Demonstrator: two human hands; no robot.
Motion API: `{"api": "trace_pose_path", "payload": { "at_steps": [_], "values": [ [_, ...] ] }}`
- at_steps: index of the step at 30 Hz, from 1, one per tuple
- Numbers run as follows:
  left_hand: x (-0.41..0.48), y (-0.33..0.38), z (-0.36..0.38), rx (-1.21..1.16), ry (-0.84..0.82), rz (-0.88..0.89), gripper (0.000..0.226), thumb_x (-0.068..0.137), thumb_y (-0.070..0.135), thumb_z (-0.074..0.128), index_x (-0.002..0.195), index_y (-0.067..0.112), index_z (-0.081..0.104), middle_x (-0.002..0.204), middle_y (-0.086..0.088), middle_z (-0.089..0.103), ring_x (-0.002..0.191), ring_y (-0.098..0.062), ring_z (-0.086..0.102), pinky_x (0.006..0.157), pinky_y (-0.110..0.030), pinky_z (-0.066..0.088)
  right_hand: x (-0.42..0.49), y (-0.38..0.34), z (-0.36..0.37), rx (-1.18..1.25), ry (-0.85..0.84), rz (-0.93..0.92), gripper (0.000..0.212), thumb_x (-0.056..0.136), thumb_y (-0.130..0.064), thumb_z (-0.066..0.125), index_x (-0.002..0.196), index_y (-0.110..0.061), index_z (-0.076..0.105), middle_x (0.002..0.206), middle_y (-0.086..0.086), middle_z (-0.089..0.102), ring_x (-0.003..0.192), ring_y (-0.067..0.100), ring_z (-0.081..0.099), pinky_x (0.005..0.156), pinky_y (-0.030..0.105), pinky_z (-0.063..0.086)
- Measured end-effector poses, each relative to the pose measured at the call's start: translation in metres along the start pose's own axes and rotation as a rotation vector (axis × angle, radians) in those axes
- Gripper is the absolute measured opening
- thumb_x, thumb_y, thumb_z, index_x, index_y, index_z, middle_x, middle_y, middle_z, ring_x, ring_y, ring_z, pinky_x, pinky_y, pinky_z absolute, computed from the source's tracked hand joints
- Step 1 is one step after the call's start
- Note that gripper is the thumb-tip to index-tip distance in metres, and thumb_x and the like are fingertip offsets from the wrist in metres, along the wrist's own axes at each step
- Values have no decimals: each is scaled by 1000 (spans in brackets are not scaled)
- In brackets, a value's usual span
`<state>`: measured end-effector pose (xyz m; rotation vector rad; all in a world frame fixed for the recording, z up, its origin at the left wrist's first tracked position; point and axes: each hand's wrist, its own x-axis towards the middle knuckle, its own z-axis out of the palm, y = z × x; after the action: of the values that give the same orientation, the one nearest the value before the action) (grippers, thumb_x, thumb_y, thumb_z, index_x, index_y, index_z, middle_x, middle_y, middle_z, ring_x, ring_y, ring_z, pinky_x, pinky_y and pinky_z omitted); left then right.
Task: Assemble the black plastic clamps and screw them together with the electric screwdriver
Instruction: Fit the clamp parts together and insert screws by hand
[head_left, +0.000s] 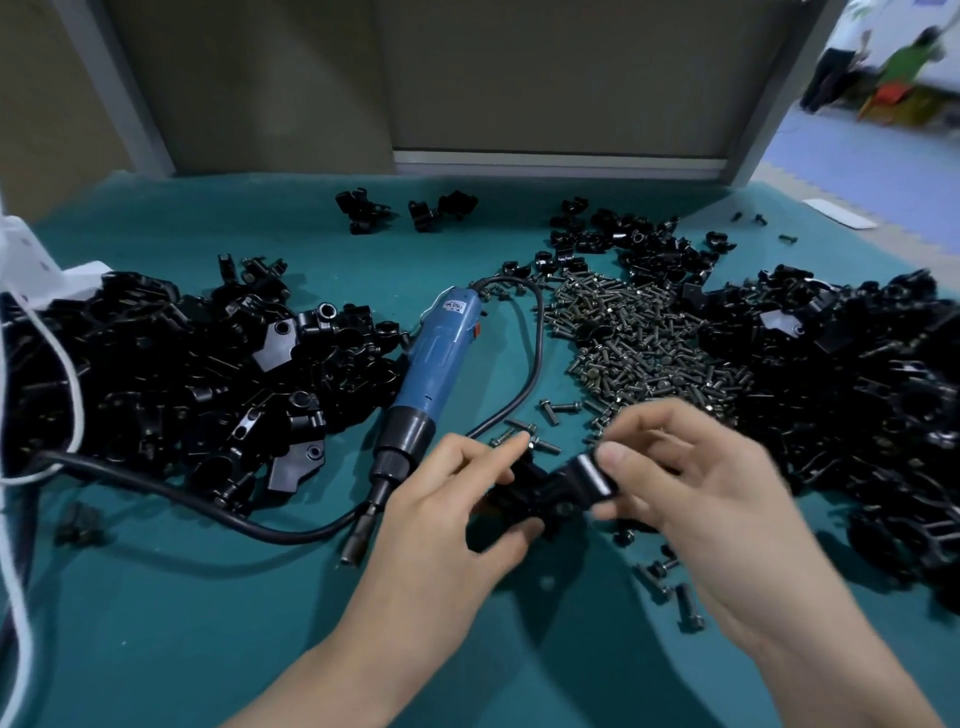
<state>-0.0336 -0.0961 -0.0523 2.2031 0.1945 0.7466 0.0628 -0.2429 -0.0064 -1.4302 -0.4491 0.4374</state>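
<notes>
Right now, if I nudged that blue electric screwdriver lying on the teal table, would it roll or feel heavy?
The blue electric screwdriver has a round barrel, so it might roll slightly, though its black cord would probably check it. Its thick body suggests it is fairly heavy for its size, and rigid.

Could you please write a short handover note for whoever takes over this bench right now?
Left hand and right hand both pinch the black clamp halves, held together above the green mat.
Electric screwdriver lies unheld beside the left hand. Screw pile is ahead, between left clamp-part heap and right clamp-part heap.
No screw visibly in yet. Left: insert screw, drive it.
</notes>
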Motion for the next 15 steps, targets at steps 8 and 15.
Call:
{"api": "trace_pose_path", "payload": {
  "at_steps": [8,15],
  "values": [
    [2,-1,-3,-92,-6,29,38,73,20,77,111,19,70,99,17,63,94,2,61,85,-13,47,6,20,13,4,23,45,25,86,6,61,86,-12,78,79,9,74,66,12,67,62,16,52],
    [-1,-4,-3,-199,-6,-78,54,71,12,82,113,43,64,103,22,68,99,1,65,82,-12,51,3,18,0,-419,-179,-55,34,74,-5,76,97,-30,74,95,-10,62,90,18,63,83,24,54]
  ]
}}
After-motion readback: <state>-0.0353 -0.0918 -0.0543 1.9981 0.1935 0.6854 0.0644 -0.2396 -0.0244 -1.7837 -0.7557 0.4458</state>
